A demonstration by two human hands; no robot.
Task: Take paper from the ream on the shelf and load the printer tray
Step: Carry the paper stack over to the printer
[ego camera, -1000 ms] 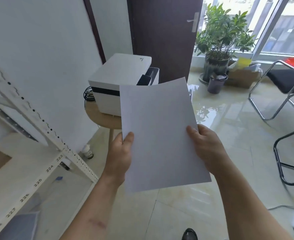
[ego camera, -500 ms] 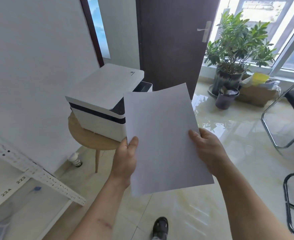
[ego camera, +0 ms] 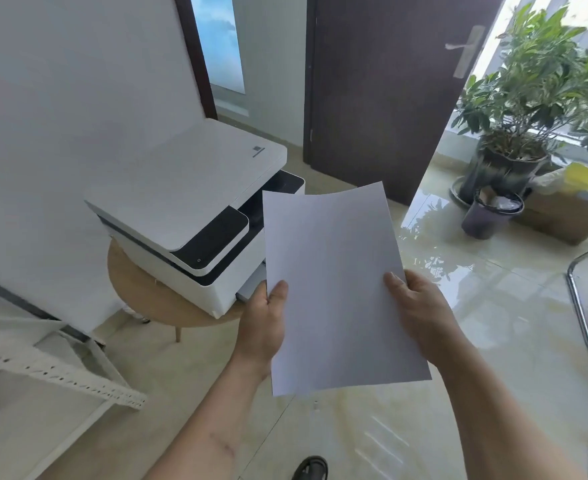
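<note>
White paper [ego camera: 334, 285] is held flat in front of me, its long side pointing away. My left hand [ego camera: 263, 323] grips its left edge, thumb on top. My right hand [ego camera: 420, 310] grips the right edge the same way. The white printer [ego camera: 185, 195] with a black control panel sits on a round wooden stool [ego camera: 140, 292], just left of the paper. The paper hides the printer's front right part; a bit of its lower tray [ego camera: 251, 289] shows by my left thumb. The ream is out of view.
A white perforated metal shelf [ego camera: 60, 375] fills the lower left. A dark door [ego camera: 382, 91] stands behind the printer. At right are a potted plant [ego camera: 528, 109], a small dark bin [ego camera: 490, 216], a cardboard box [ego camera: 569, 216] and a metal chair frame [ego camera: 583, 306]. My shoe [ego camera: 310, 467] is on glossy tiles.
I have moved closer to the printer, which now looks larger and nearer. The shelf has slid off to the lower left. Both hands keep the same grip on the paper.
</note>
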